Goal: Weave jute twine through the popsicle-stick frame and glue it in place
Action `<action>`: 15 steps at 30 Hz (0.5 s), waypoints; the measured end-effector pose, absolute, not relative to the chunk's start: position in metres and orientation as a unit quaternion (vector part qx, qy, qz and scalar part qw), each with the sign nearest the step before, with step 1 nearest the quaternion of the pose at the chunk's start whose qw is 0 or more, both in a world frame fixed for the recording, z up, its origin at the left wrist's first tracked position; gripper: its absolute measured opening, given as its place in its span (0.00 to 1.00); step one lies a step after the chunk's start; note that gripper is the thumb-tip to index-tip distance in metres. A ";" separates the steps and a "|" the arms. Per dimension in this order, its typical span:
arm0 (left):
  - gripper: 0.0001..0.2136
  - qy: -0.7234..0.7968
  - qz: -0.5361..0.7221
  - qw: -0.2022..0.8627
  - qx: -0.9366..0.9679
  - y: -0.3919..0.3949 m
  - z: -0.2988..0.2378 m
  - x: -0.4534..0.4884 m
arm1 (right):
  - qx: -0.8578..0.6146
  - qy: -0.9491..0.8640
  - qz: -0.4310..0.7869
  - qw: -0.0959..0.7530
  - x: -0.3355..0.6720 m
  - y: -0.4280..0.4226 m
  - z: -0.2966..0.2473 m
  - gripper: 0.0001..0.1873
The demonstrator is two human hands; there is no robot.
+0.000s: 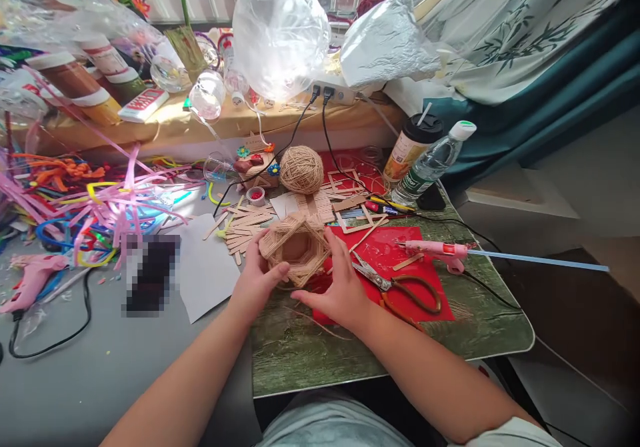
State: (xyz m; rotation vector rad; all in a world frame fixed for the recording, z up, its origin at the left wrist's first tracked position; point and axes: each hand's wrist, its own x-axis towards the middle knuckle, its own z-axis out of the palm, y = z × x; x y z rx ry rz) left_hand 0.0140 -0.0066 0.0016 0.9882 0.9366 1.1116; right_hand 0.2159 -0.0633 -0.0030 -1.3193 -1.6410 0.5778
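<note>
A small hexagonal bowl made of stacked wooden craft sticks is between my hands at the front of the green table. My left hand grips its left side, thumb on the near edge. My right hand cups its right side, fingers along the rim and thumb low at the front. Behind the bowl lie loose craft sticks and a ball of jute twine. To the right, scissors with brown handles rest on a red sheet.
A pink glue gun with a long blue stick lies at right. Behind it stand a water bottle and a lidded cup. White paper, pink pipe cleaners and another pink glue gun are at left.
</note>
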 end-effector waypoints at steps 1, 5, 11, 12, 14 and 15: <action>0.42 0.437 0.512 0.605 0.426 -0.005 -0.001 0.013 | -0.512 -0.679 0.248 0.465 0.216 -0.064 -0.001 0.66; 0.28 0.409 0.631 0.543 0.375 0.009 0.003 0.008 | -0.437 -0.658 0.244 0.562 0.223 -0.066 0.026 0.18; 0.22 0.356 0.685 0.562 0.297 0.023 0.015 -0.001 | -0.427 -0.559 0.240 0.669 0.261 -0.069 0.082 0.04; 0.22 0.354 0.686 0.565 0.291 0.024 0.014 -0.002 | -0.438 -0.567 0.239 0.655 0.267 -0.069 0.087 0.04; 0.21 0.355 0.689 0.563 0.288 0.025 0.010 -0.004 | -0.466 -0.617 0.251 0.582 0.270 -0.072 0.088 0.04; 0.21 0.362 0.692 0.553 0.291 0.025 0.007 -0.005 | -0.475 -0.659 0.260 0.522 0.267 -0.075 0.086 0.04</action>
